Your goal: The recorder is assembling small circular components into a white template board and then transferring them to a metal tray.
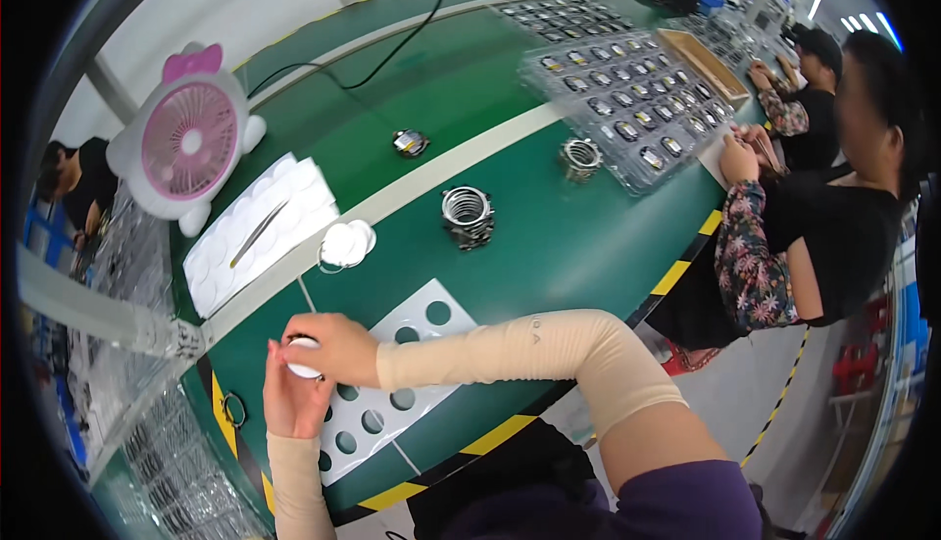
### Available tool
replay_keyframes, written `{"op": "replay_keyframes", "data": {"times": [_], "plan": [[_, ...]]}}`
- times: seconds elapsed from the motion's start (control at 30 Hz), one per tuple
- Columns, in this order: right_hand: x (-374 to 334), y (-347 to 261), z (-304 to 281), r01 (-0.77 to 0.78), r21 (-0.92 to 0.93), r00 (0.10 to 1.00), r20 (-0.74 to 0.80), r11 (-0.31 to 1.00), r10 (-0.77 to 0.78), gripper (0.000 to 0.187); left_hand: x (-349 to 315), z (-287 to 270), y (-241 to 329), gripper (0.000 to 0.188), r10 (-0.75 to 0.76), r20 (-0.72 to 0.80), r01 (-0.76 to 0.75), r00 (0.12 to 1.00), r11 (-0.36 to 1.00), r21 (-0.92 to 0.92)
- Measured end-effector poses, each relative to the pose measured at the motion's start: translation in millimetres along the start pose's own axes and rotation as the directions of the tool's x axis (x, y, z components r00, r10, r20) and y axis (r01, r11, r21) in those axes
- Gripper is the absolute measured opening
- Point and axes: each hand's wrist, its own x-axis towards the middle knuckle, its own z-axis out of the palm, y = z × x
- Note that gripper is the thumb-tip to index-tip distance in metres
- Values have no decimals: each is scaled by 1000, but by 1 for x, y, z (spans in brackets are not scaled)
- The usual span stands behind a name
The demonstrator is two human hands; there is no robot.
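The person's left hand [297,405] is held upward, its fingers bent narrowly around a small round piece with a white face and a dark rim [304,357]. The right hand [336,346] comes from the other side, also closed narrowly, with its fingers at the edge of the same piece; how each fingertip presses on it, I cannot tell. So the piece is between the two hands, above the left part of the green table [549,246].

Under the hands and the right forearm lies a pale flat sheet with round holes [417,312]. To the left of the left hand, a thin dark ring [233,410] lies near the yellow-and-black edge tape [223,403]. Beyond the hands there is a small pile of white round discs [345,243], and just beside it a white sheet marked with circles [208,270], on which a slim pair of tweezers [259,233] rests.

Farther to the right stands a stack of silver and dark metal rings [468,215]; a second, smaller-looking ring stack [581,158] is near the clear plastic trays filled with small parts [627,179]. Past the pale strip, one small round metal part [410,143] lies alone. A white-and-pink fan [191,138] is at far left, and a co-worker in flowered sleeves [750,256] sits at right.
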Motion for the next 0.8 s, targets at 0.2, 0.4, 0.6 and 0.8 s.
{"op": "replay_keyframes", "data": {"times": [0.2, 0.4, 0.6, 0.8], "plan": [[-5, 9, 8, 205, -7, 979, 16, 979, -204, 38, 0, -6, 3, 29, 71, -49, -70, 996, 997, 24], [-2, -2, 1, -9, -69, 999, -34, 998, 7, 34, -2, -2, -2, 26, 64, -120, -63, 991, 998, 15], [-5, 14, 2, 61, -103, 996, -58, 993, -67, 32, 3, -3, -6, 28, 43, -152, -40, 987, 999, 22], [-15, 14, -1, 67, -58, 996, -62, 996, -70, 29, 3, 2, -8, 32, 23, -195, -5, 981, 996, 88]]}}
